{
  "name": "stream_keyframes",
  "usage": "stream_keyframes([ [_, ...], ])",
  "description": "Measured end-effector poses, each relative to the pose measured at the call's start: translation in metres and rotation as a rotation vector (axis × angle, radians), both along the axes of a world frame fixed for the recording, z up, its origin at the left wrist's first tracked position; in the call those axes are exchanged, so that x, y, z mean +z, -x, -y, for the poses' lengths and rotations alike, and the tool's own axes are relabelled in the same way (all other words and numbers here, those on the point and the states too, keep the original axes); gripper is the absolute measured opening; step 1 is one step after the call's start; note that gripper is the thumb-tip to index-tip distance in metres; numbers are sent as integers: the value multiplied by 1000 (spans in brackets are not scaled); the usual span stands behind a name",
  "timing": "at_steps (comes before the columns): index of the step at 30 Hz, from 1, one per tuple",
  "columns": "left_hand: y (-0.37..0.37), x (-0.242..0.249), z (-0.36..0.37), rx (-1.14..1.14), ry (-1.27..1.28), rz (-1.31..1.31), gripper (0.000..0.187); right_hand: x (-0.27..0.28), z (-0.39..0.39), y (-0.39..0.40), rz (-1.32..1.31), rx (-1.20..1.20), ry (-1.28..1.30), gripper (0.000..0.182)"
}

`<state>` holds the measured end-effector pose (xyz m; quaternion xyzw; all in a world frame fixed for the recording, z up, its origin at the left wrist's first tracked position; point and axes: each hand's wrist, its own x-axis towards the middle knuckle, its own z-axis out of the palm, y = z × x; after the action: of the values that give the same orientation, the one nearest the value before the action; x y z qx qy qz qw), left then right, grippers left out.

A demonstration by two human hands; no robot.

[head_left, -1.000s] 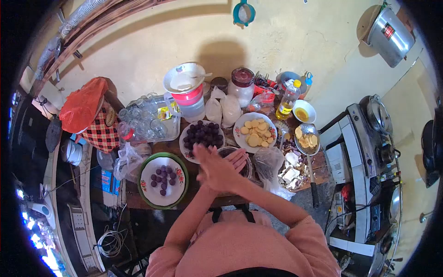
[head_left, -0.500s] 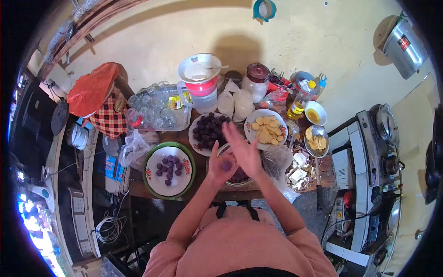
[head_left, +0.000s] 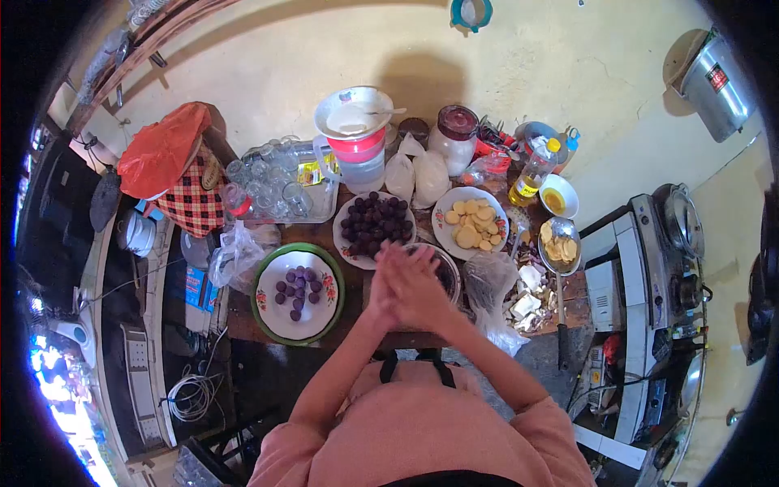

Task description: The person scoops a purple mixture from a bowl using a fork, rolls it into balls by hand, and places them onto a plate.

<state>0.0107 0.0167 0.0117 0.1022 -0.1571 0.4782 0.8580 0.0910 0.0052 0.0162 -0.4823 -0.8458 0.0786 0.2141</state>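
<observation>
My left hand [head_left: 381, 303] and my right hand [head_left: 422, 290] are pressed palm to palm above the near edge of the table. The small purple dough ball that lay in my left palm is now hidden between them. Behind the hands, a metal bowl [head_left: 457, 277] is partly covered; its dark purple contents barely show. Just beyond stands a plate [head_left: 338, 237] heaped with dark purple balls [head_left: 375, 217]. To the left, a flowered white plate [head_left: 304, 326] with a green rim beneath carries several smaller, lighter purple balls [head_left: 297, 286].
Yellow slices fill a plate [head_left: 445, 242] at right, near a strainer [head_left: 560, 264] and a plastic bag [head_left: 491, 284]. Peelings [head_left: 527, 304] lie at the table's right end. A tray of glasses [head_left: 272, 183], a pitcher [head_left: 357, 158] and an oil bottle [head_left: 531, 174] stand behind.
My right hand has come down onto my left palm, closing over the purple ball. The hands were apart before, with the ball showing.
</observation>
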Motion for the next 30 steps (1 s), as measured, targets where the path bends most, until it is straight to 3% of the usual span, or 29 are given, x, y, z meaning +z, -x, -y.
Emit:
stream_keyframes([
  [1,-6,26,9,39,-98,129,81,8,-6,-9,19,5,-44,77],
  [3,-12,8,9,-23,-109,154,82,11,-7,3,-73,-10,-40,75],
  [5,-16,-76,0,-235,75,-53,84,6,0,12,-74,88,-19,73],
  [10,-13,-12,9,56,185,-385,84,26,9,3,2,196,-66,66],
  [13,-15,-21,4,-52,137,-262,82,42,0,8,98,160,-157,65],
  [15,-11,-29,1,-146,155,-225,81,43,-8,3,-191,175,-42,68],
  [17,4,-1,1,-158,265,-345,79,33,-20,-12,-835,226,263,76],
  [18,9,-8,-2,-211,358,-267,76,31,-24,-18,-1157,246,422,80],
  [21,6,3,-3,-183,399,-267,72,59,-26,-35,-1279,199,331,87],
  [27,2,9,-2,-124,445,-474,65,50,-12,-39,-1237,81,352,73],
  [29,3,12,-1,-106,481,-600,62,45,-6,-40,-1034,55,261,62],
  [30,4,13,-1,-96,499,-663,61,34,-5,-43,-806,42,163,57],
])
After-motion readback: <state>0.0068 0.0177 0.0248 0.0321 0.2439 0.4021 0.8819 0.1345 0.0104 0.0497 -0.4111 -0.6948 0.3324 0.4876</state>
